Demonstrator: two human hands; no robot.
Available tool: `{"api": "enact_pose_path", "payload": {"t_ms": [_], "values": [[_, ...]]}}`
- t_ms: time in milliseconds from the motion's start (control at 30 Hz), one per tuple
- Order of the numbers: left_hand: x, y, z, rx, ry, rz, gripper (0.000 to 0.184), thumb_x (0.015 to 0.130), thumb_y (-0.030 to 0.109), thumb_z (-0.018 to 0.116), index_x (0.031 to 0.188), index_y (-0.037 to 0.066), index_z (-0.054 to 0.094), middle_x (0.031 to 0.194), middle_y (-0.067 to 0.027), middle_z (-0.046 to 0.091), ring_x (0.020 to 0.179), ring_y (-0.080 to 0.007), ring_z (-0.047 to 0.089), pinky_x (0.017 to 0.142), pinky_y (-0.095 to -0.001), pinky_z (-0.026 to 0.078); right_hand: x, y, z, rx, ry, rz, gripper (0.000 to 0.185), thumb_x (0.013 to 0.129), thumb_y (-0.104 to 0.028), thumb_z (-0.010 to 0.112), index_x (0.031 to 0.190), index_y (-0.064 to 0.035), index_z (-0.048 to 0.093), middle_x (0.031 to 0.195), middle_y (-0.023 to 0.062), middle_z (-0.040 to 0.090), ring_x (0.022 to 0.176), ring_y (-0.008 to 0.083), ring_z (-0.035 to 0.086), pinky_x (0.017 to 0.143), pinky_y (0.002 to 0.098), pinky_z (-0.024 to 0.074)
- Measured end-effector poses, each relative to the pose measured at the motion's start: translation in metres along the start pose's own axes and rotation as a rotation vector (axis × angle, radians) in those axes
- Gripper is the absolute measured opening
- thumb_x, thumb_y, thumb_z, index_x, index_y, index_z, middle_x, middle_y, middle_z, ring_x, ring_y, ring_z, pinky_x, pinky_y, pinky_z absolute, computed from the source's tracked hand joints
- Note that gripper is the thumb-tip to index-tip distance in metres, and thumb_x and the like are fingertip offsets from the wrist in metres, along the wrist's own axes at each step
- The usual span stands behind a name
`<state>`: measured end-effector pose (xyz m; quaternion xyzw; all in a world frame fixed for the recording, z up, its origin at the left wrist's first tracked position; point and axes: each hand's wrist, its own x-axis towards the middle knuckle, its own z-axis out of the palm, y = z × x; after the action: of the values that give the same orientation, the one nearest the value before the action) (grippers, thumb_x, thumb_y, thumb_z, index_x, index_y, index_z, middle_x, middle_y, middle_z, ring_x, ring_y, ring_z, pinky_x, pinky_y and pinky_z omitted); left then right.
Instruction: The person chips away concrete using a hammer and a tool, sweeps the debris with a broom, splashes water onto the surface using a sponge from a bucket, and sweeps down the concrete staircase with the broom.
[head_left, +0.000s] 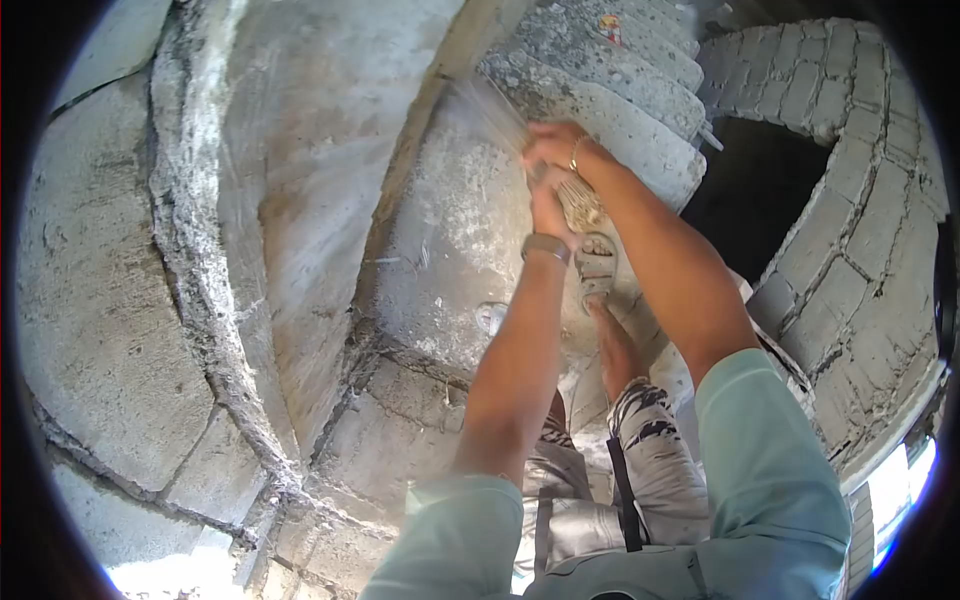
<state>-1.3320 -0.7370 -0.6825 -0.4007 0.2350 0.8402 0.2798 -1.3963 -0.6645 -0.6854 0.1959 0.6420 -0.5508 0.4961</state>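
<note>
Both of my hands are closed round a bundle of thin dry sticks, a twig broom [582, 204], in the middle of the view. My left hand [549, 207], with a dark band at the wrist, grips it lower down. My right hand [562, 148], wearing a thin bracelet, holds it just above. The broom's thick tied end points toward my sandalled foot [597, 262]. Its thin bristles fan out to the upper left, blurred, over the grey concrete landing [460, 200].
Rough concrete steps [600, 80] rise at the top, with a small red and yellow wrapper [610, 28] on one. A plastered wall [330, 150] stands left, a block wall [850, 220] right, beside a dark opening [755, 190]. A pale round object [491, 318] lies on the landing.
</note>
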Motion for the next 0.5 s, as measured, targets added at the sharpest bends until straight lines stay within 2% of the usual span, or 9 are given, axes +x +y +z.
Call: {"api": "enact_pose_path", "payload": {"t_ms": [67, 133, 200, 267, 300, 333, 367, 400, 500], "values": [[-0.028, -0.004, -0.018, 0.014, 0.024, -0.014, 0.018, 0.075, 0.019, 0.048, 0.085, 0.006, 0.054, 0.072, -0.008, 0.058, 0.062, -0.0212, 0.059, 0.055, -0.033, 0.051, -0.022, -0.005, 0.007, -0.051, 0.35, -0.174, 0.06, 0.065, -0.018, 0.062, 0.123, -0.0132, 0.047, 0.093, 0.0149, 0.061, 0.08, 0.0224, 0.06, 0.074, 0.0309, 0.0478], [-0.062, -0.03, -0.046, 0.06, 0.089, 0.055, 0.022, 0.074, 0.017, 0.048, 0.09, 0.004, 0.054, 0.074, -0.0085, 0.058, 0.064, -0.0227, 0.06, 0.058, -0.0339, 0.051, -0.067, 0.007, 0.027, -0.049, 0.303, -0.071, 0.068, 0.065, -0.022, 0.064, 0.128, -0.0148, 0.04, 0.102, 0.0166, 0.059, 0.088, 0.0235, 0.059, 0.078, 0.0294, 0.0463], [-0.111, -0.054, -0.035, 0.044, 0.27, 0.149, 0.026, 0.073, 0.019, 0.048, 0.093, 0.003, 0.055, 0.075, -0.0083, 0.058, 0.065, -0.0235, 0.059, 0.059, -0.0342, 0.051, -0.08, 0.053, 0.055, -0.079, 0.213, -0.167, 0.075, 0.063, -0.023, 0.066, 0.131, -0.0155, 0.036, 0.108, 0.0157, 0.057, 0.091, 0.0233, 0.058, 0.08, 0.028, 0.045], [-0.134, -0.06, -0.005, 0.009, 0.391, 0.152, 0.028, 0.073, 0.02, 0.049, 0.094, 0.003, 0.055, 0.075, -0.008, 0.058, 0.066, -0.0238, 0.059, 0.06, -0.0338, 0.051, -0.096, 0.059, 0.068, -0.061, 0.0, -0.004, 0.059, 0.063, -0.024, 0.067, 0.119, -0.0126, 0.052, 0.105, 0.0148, 0.059, 0.09, 0.0219, 0.059, 0.079, 0.0286, 0.0448], [-0.13, -0.063, -0.009, -0.095, 0.264, 0.081, 0.032, 0.073, 0.02, 0.048, 0.101, 0.005, 0.052, 0.084, -0.0082, 0.057, 0.074, -0.0233, 0.059, 0.064, -0.0335, 0.051, -0.093, 0.057, 0.063, -0.05, 0.006, -0.01, 0.059, 0.063, -0.024, 0.067, 0.119, -0.0126, 0.052, 0.105, 0.0148, 0.059, 0.09, 0.0219, 0.059, 0.079, 0.0286, 0.0448], [-0.127, -0.066, -0.015, -0.2, 0.142, 0.009, 0.038, 0.073, 0.021, 0.048, 0.108, 0.007, 0.048, 0.092, -0.0084, 0.055, 0.082, -0.0229, 0.058, 0.067, -0.0332, 0.051, -0.085, 0.056, 0.053, -0.16, -0.021, 0.013, 0.046, 0.064, -0.023, 0.066, 0.108, -0.011, 0.058, 0.103, 0.0144, 0.06, 0.089, 0.0208, 0.059, 0.077, 0.0288, 0.0454], [-0.109, -0.062, -0.021, -0.112, 0.102, -0.041, 0.036, 0.072, 0.023, 0.048, 0.104, 0.007, 0.05, 0.089, -0.0083, 0.056, 0.079, -0.0229, 0.059, 0.065, -0.0335, 0.051, -0.071, 0.053, 0.043, -0.268, -0.054, 0.031, 0.034, 0.066, -0.022, 0.065, 0.097, -0.0095, 0.065, 0.1, 0.0139, 0.061, 0.088, 0.0197, 0.059, 0.075, 0.0289, 0.046], [-0.08, -0.052, -0.022, -0.021, 0.067, -0.087, 0.035, 0.072, 0.025, 0.049, 0.1, 0.006, 0.052, 0.087, -0.0081, 0.057, 0.077, -0.0228, 0.06, 0.063, -0.0339, 0.051, -0.024, 0.057, 0.021, -0.501, -0.145, -0.077, 0.024, 0.066, -0.022, 0.065, 0.086, -0.0085, 0.066, 0.098, 0.0141, 0.061, 0.087, 0.0193, 0.059, 0.073, 0.0293, 0.0464], [-0.056, -0.027, 0.025, 0.047, 0.096, -0.238, 0.034, 0.073, 0.016, 0.048, 0.106, 0.007, 0.049, 0.091, -0.0072, 0.056, 0.08, -0.0212, 0.058, 0.07, -0.0352, 0.05, -0.053, 0.019, -0.009, -0.191, 0.217, -0.052, 0.049, 0.067, -0.025, 0.063, 0.111, -0.008, 0.051, 0.109, 0.0183, 0.055, 0.099, 0.0261, 0.054, 0.085, 0.032, 0.0417]]}}
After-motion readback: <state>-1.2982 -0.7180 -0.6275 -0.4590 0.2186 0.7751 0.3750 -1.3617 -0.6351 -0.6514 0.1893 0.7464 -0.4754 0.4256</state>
